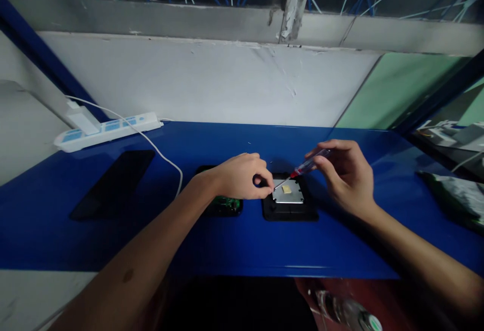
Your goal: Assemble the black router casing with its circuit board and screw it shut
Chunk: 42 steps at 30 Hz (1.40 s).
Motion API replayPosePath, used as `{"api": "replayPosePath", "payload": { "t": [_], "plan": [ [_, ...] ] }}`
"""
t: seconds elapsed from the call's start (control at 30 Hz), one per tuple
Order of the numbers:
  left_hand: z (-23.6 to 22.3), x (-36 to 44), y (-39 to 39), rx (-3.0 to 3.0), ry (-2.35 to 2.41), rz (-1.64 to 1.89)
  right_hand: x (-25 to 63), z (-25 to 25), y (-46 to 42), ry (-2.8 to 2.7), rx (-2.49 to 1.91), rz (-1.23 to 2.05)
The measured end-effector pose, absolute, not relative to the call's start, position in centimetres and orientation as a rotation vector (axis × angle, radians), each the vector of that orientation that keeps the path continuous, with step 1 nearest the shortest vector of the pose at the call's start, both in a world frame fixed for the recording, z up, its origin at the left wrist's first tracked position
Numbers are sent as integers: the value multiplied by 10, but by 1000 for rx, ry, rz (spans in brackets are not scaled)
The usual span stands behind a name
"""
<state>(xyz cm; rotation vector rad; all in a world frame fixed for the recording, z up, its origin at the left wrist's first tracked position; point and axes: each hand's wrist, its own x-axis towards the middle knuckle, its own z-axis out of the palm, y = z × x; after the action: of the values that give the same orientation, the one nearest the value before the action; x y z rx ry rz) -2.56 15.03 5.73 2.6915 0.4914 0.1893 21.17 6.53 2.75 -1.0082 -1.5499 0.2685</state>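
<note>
A screwdriver (pixel 310 162) with a clear handle and red collar is held in my right hand (pixel 346 172). Its shaft slants down to the left edge of a silver metal plate (pixel 289 197). That plate lies in a black plastic casing (pixel 291 214) and bears a small yellowish square pad (pixel 286 189). My left hand (pixel 244 176) is closed in a pinch by the screwdriver's tip; whatever its fingertips hold is too small to make out. Under my left wrist, partly hidden, sits a second black casing (pixel 223 213) with a green circuit board (pixel 229 202).
A white power strip (pixel 109 130) with a plugged-in adapter (pixel 83 118) stands at the back left, its white cable (pixel 151 142) trailing forward. A dark flat slab (pixel 113 185) lies at left. At far right is a crumpled bag (pixel 456 197). A bottle (pixel 348 312) shows below the blue table (pixel 264 250).
</note>
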Motion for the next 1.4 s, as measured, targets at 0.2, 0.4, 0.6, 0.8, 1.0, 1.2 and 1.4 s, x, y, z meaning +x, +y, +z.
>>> {"api": "replayPosePath", "payload": {
  "t": [0.2, 0.4, 0.6, 0.8, 1.0, 1.2, 1.4],
  "plan": [
    [57, -26, 151, 2680, 508, 178, 208, 30, 64, -1566, -990, 321],
    [57, -26, 151, 2686, 517, 196, 203, 48, 72, -1747, -960, 379],
    [53, -25, 151, 2691, 501, 310, 195, 64, 80, -1966, -954, 324],
    [50, -23, 137, 2752, 629, 282, 181, 57, 79, -1948, -896, 241],
    [43, -18, 122, 2809, 621, 216, 175, 48, 72, -1879, -886, 290],
    [39, -17, 122, 2839, 633, 177, 171, 40, 74, -1772, -887, 358],
    [33, -16, 126, 2829, 596, 239, 169, 35, 75, -1696, -888, 385]
  ]
}}
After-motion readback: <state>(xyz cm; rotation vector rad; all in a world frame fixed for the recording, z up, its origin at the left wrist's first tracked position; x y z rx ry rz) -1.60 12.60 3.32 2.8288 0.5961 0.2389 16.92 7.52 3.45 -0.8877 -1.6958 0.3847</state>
